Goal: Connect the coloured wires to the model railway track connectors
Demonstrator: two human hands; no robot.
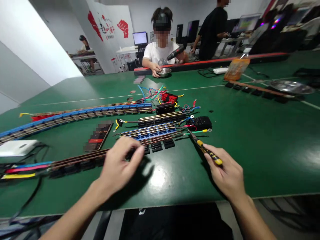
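Observation:
My right hand point(226, 171) is closed around a hand tool point(208, 152) with a yellow-and-black handle and a tapering metal tip. This tip points up-left at the wire ends beside a short blue rail point(150, 131). Over a long brown-stripped rail on black blocks point(80, 163) hovers or rests my left hand point(122, 163). Its thumb and bent forefinger stand apart, with nothing visible between them; the other fingers are hidden. Right of the rails, a green wire point(198, 131) ends in a ring terminal, beside a small black box point(200, 123).
A phone point(98, 136) and white power adapter point(18, 147) lie to the left. Longer blue rail point(75, 115) curves behind. Across the green table point(250, 150), a person point(160, 53) holds a drill and a metal bowl point(164, 72). An orange-filled bottle point(237, 68) stands back right.

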